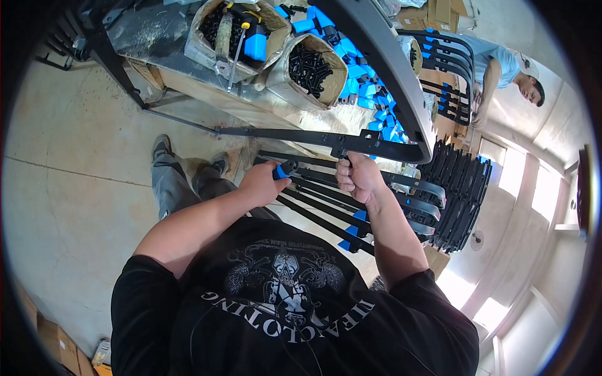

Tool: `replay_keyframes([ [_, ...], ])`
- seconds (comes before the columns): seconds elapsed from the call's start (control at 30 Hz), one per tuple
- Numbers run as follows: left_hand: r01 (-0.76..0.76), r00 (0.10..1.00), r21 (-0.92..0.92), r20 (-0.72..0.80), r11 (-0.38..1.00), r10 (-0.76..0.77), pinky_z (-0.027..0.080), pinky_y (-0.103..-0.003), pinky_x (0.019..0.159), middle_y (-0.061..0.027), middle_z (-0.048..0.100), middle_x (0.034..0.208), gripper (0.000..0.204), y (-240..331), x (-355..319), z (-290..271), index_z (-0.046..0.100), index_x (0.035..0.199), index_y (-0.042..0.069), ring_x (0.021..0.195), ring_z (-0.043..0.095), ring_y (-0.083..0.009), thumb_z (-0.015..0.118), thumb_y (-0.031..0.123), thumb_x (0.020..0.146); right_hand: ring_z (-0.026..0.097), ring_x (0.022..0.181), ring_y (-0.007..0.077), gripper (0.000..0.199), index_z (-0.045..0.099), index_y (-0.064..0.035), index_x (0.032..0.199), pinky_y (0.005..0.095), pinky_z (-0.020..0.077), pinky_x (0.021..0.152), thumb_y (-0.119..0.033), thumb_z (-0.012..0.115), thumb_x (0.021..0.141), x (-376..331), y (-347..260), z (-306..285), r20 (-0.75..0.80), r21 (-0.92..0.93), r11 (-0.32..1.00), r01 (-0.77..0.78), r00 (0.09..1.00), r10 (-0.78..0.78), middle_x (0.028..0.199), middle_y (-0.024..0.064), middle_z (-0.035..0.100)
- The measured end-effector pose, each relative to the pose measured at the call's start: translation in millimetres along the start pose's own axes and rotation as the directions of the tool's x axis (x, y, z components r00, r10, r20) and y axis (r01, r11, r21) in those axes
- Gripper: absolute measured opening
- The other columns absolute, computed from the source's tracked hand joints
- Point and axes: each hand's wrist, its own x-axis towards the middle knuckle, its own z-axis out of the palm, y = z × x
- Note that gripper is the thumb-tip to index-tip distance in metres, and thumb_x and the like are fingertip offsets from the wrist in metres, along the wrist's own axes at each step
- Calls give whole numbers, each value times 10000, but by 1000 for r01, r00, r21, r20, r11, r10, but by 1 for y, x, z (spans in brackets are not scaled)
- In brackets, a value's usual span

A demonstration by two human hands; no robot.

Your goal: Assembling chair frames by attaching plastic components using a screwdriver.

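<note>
The left hand was clenched around a blue-handled tool. The right hand gripped a long black metal bar, near bags of black screws.

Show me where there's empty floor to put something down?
The bare concrete floor left of the person's shoes, below the bench frame, is open. It is crowded around both hands: the left hand and right hand sit among stacked black bars, with sacks of bolts above.
</note>
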Motion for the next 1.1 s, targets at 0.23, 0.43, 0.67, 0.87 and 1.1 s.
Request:
replay_keyframes([
  [0.23, -14, 999, 57, -34, 998, 16, 537, -443, 867, -232, 717, 1033, 528, 19, -13, -20, 639, 1235, 2, 995, 688, -393, 751, 372, 876, 311, 481, 92, 366, 418, -158, 738, 260, 252, 436, -327, 531, 1042, 4, 17, -8, -48, 109, 968, 228, 973, -224, 608, -43, 359],
  [0.43, -53, 997, 99, -43, 994, 57, 544, -429, 841, -225, 724, 978, 492, 67, -37, -37, 664, 1176, -9, 921, 702, -395, 754, 370, 875, 350, 562, 142, 319, 361, -144, 649, 305, 274, 490, -217, 564, 885, 12, 51, -65, 77, 674, 686, 275, 897, -436, 631, 13, 342],
  [0.67, -211, 976, 206, 89, 955, 196, 541, -329, 792, -103, 730, 911, 434, 146, -60, -34, 666, 1179, -7, 812, 679, -173, 782, 304, 901, 543, 656, 186, 78, 541, -108, 858, 290, 379, 505, -115, 616, 838, 14, 105, -31, 378, 846, 533, 15, 688, -619, 822, 77, 600],
  [0.87, -168, 980, 354, 165, 920, 115, 544, -362, 775, -138, 730, 918, 397, 167, -58, -14, 679, 1124, -3, 839, 696, -242, 760, 320, 907, 497, 602, 121, 219, 575, -132, 975, 276, 344, 508, -342, 600, 1030, 6, 111, -7, 368, 723, 681, 113, 771, -519, 815, 10, 570],
  [1.1, -326, 931, 501, 317, 802, 180, 564, -408, 764, -176, 731, 949, 452, 197, -60, -5, 659, 1143, -3, 850, 717, -315, 757, 358, 889, 533, 699, 84, 374, 614, -46, 1060, 275, 402, 537, -398, 694, 964, -5, 115, 14, 95, 580, 615, 534, 706, -702, 886, 32, 616],
])
